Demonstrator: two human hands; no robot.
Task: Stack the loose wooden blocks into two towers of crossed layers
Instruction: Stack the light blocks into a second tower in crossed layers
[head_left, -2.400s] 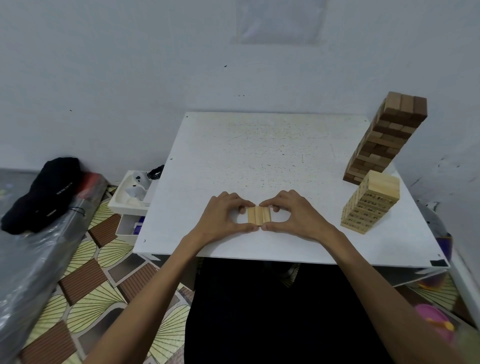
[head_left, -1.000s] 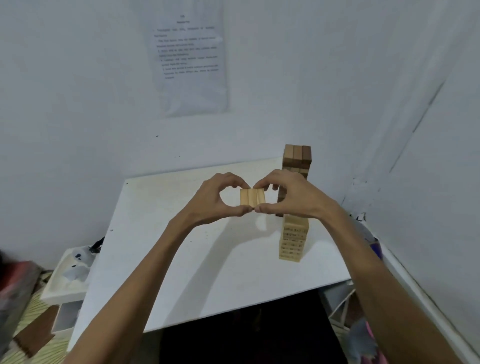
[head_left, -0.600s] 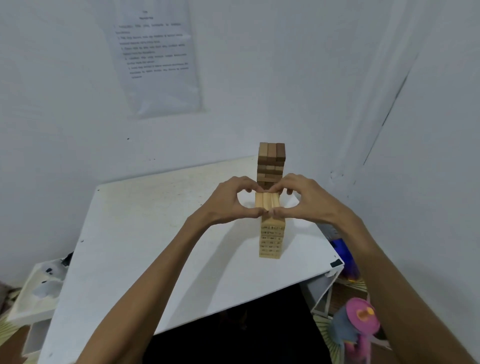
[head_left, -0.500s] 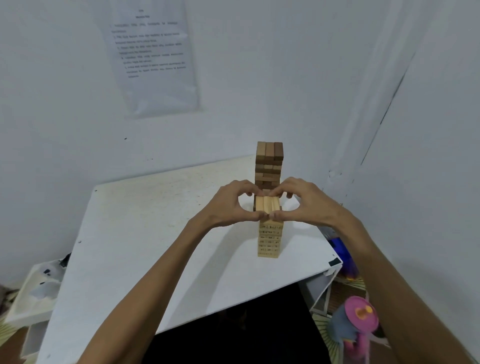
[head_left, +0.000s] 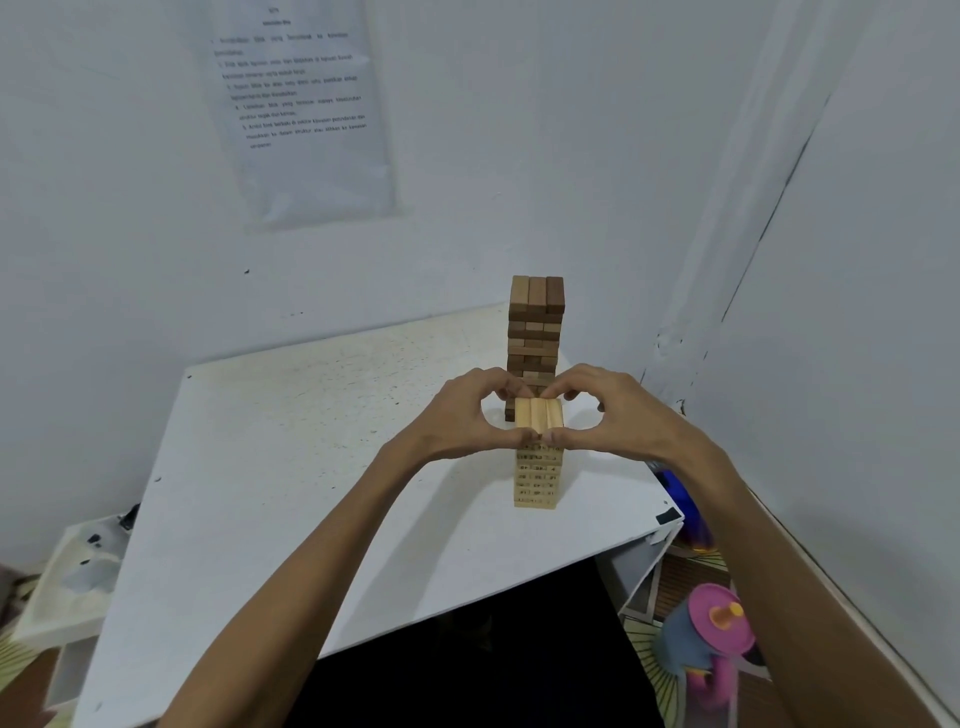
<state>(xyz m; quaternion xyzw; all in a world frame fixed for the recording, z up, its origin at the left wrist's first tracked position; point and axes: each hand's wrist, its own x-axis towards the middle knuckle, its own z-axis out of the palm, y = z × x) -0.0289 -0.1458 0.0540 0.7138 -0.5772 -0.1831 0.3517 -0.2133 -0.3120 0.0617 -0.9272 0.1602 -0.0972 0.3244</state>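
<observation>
Your left hand (head_left: 462, 418) and right hand (head_left: 618, 415) meet at mid-frame. Their curled fingers (head_left: 496, 382) sit at the far edge and their thumbs at the near edge of a row of three pale blocks (head_left: 538, 413), pinching it. The row sits level at the top of the pale tower (head_left: 537, 480), in front of the taller dark tower (head_left: 535, 322) on the white surface (head_left: 311, 441).

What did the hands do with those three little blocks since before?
The left hand and right hand lifted the three blocks off the table and carried them to the top of the light tower, still pinching them. The dark tower stayed put.
</observation>
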